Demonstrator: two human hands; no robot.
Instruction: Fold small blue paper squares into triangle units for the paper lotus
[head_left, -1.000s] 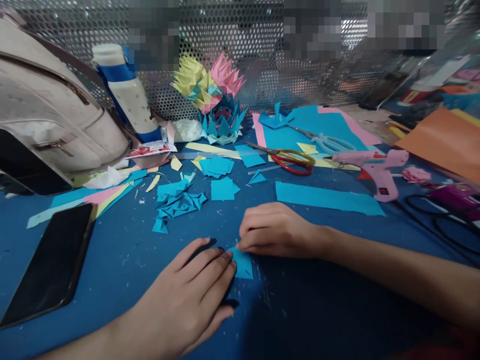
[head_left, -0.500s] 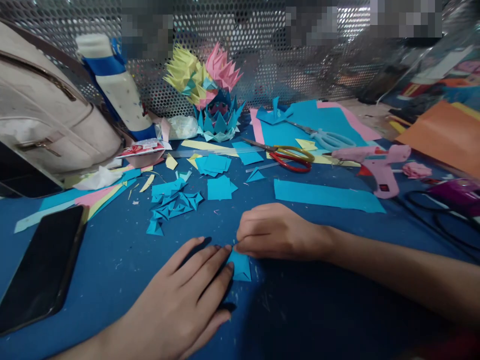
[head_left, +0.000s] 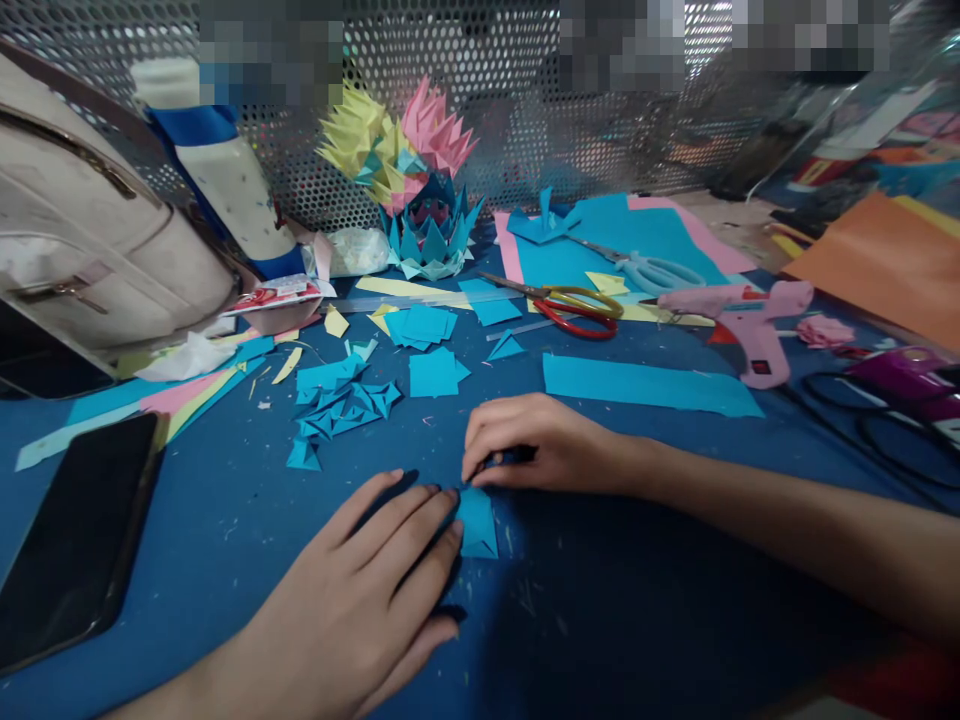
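Observation:
A small folded piece of blue paper (head_left: 478,525) lies flat on the dark blue table in front of me. My left hand (head_left: 375,575) rests on its left side, fingers stretched out and apart, covering part of it. At the paper's top edge, my right hand (head_left: 525,440) is curled, fingertips and thumb drawn together, with a dark gap showing behind them. I see nothing between those fingertips. Beyond my hands lie a cluster of folded blue paper pieces (head_left: 345,400), blue paper squares (head_left: 435,373) and a blue paper strip (head_left: 645,384).
A phone (head_left: 79,540) lies at left, before a pale bag (head_left: 97,230) and a bottle (head_left: 232,180). Behind stand paper flowers (head_left: 431,235). Red-and-yellow-handled scissors (head_left: 577,312), light-blue-handled scissors (head_left: 652,270) and a pink glue gun (head_left: 750,310) with a dark cord lie at right.
My right hand's fist has loosened slightly, opening a gap between thumb and fingers, and it has risen a little at the paper's top edge. My left hand stays on the paper.

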